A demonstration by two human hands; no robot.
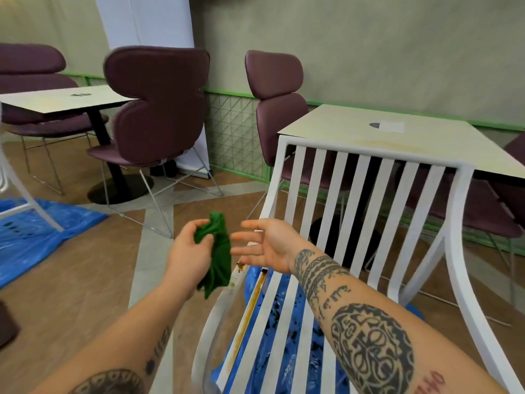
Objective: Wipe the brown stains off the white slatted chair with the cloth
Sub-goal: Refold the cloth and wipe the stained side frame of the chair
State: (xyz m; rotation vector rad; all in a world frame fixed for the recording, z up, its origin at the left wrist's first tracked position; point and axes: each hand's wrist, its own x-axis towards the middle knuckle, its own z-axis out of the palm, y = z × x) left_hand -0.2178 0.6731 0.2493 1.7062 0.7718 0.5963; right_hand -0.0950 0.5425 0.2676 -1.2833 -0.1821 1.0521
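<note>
left hand [189, 251] grips crumpled green cloth [217, 254]; right hand [264, 244] spread above rust-streaked chair [250, 308].

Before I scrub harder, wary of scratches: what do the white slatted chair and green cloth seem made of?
White slatted chair: probably painted or powder-coated metal; the slats are thin, smooth, faintly glossy, and the brown stains along one seat slat look rusty. Plastic is possible. Green cloth: soft matte fabric, possibly microfibre; it hangs in limp folds from the left hand.

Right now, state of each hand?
Left hand: grips the green cloth.
Right hand: open, fingers spread, holding nothing.
</note>
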